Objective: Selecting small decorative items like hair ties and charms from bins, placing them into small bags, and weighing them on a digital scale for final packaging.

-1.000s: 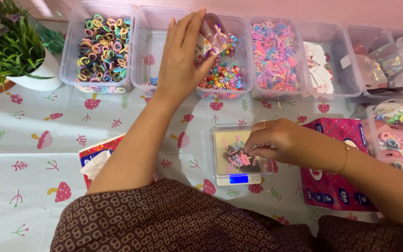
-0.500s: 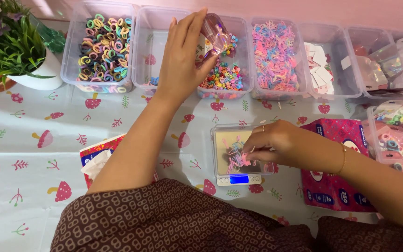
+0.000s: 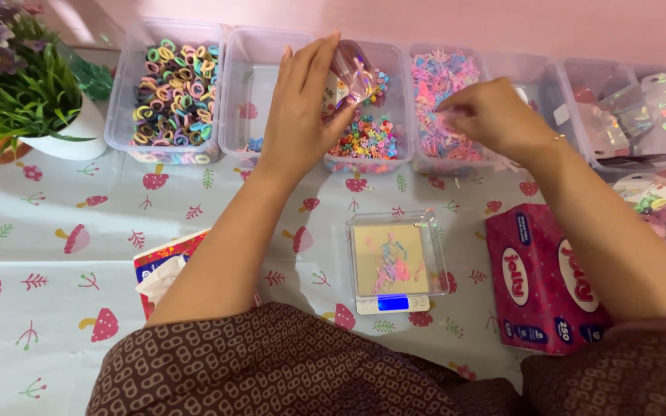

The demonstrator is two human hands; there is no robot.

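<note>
My left hand (image 3: 298, 108) holds a small shiny clear pouch (image 3: 352, 77) above the bin of bright mixed beads (image 3: 368, 139). My right hand (image 3: 491, 115) hovers over the bin of pastel pink and blue pieces (image 3: 435, 77), fingers pinched together; whether it holds anything is hidden. Below, a small digital scale (image 3: 395, 262) with a clear tray and blue display carries a few pastel pieces.
A row of clear plastic bins runs along the back, one with colourful hair ties (image 3: 171, 92), one nearly bare (image 3: 252, 100), others with packets (image 3: 634, 108). A potted plant (image 3: 32, 92) stands far left. A pink tissue box (image 3: 541, 281) lies right of the scale, another box (image 3: 163, 270) left.
My right hand has left the scale tray and moved up and right to the pastel bin. The pastel pieces stay on the scale. The left hand has stayed put with the pouch.
</note>
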